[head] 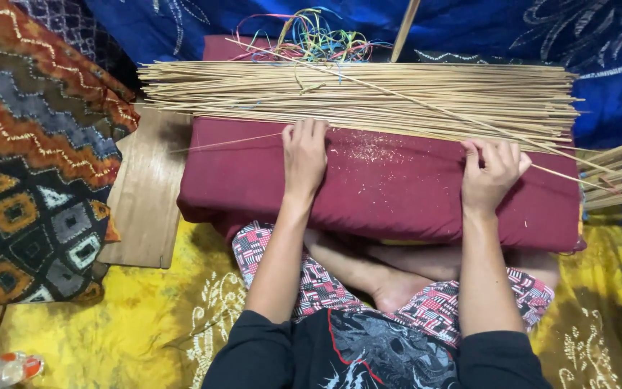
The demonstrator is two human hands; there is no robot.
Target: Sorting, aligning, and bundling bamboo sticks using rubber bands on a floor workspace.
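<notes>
**Mia:** Since they look so thin, are those sticks (368,97) heavy?

**Tom:** I think they are very light. They look stiff, but 1 alone could snap. They lie in a flat row along the far edge of the red cushion (397,194) on the lap.

**Mia:** What do the 2 hands do?

**Tom:** The left hand (304,157) lies flat and open, with its fingertips at the near sticks. The right hand (491,175) is curled, pinching 1 thin stick (563,175) that sticks out to the side.

**Mia:** Where is it best to hold them?

**Tom:** Near the middle, I guess, and softly.
</notes>
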